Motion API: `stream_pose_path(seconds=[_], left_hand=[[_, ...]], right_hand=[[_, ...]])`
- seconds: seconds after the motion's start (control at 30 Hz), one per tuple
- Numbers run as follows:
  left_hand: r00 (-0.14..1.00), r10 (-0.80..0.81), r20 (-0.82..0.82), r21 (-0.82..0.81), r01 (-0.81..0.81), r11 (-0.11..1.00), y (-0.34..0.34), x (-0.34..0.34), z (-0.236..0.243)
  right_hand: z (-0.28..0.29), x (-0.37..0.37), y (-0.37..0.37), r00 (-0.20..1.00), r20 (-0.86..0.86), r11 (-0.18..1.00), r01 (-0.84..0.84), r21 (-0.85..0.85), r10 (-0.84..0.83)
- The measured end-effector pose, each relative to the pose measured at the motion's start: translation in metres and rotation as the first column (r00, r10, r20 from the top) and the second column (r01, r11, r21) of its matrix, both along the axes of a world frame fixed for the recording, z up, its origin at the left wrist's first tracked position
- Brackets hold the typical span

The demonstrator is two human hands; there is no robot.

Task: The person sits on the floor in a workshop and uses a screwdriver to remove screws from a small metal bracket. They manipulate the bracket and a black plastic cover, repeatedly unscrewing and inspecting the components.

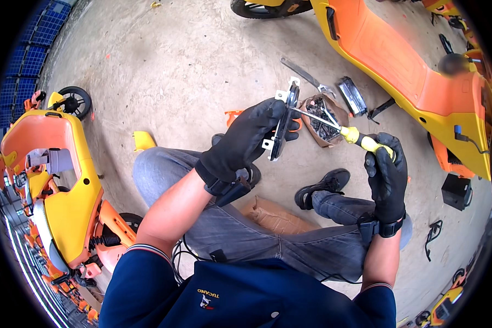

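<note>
My left hand (251,131), in a black glove, grips a narrow black part with metal mounting tabs (283,123), held up on edge in front of me. Closed around the yellow handle of a screwdriver (361,139) is my right hand (387,169), gloved in black too. The screwdriver's metal shaft points left, and its tip meets or nearly meets the upper side of the black part; exact contact is too small to tell. Beyond the shaft, on the floor, stands an open brown paper bag (339,112) full of small dark hardware, probably screws.
An adjustable wrench (306,74) and a black-and-silver box-shaped part (353,96) lie past the bag. Yellow-orange scooters stand at left (65,186) and at right (399,65). A black box (457,191) sits at far right. A brown package (276,216) lies between my legs.
</note>
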State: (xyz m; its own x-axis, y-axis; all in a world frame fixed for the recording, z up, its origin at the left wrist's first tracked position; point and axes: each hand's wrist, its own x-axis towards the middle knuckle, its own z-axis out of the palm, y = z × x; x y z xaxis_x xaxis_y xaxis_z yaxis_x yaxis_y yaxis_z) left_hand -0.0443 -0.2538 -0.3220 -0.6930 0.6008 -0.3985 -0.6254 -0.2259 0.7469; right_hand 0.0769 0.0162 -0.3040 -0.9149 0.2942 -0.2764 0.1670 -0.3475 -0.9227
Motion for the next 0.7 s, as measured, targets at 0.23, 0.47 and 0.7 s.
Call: stream_pose_path(seconds=[0.23, 0.47, 0.7], left_hand=[[0.995, 0.003, -0.097, -0.062, -0.009, 0.998, 0.005, 0.005, 0.012], [0.993, -0.006, -0.116, -0.009, 0.005, 1.0, 0.003, 0.001, 0.003], [0.989, -0.051, -0.141, 0.018, 0.054, 0.998, -0.002, -0.005, 0.0]], right_hand=[[0.0, 0.002, 0.002, 0.999, 0.035, 0.999, -0.022, 0.034, 0.021], [0.014, 0.002, 0.001, 0.973, 0.196, 0.98, -0.147, 0.137, 0.118], [0.029, 0.006, 0.0, 0.93, 0.293, 0.942, -0.282, 0.183, 0.221]])
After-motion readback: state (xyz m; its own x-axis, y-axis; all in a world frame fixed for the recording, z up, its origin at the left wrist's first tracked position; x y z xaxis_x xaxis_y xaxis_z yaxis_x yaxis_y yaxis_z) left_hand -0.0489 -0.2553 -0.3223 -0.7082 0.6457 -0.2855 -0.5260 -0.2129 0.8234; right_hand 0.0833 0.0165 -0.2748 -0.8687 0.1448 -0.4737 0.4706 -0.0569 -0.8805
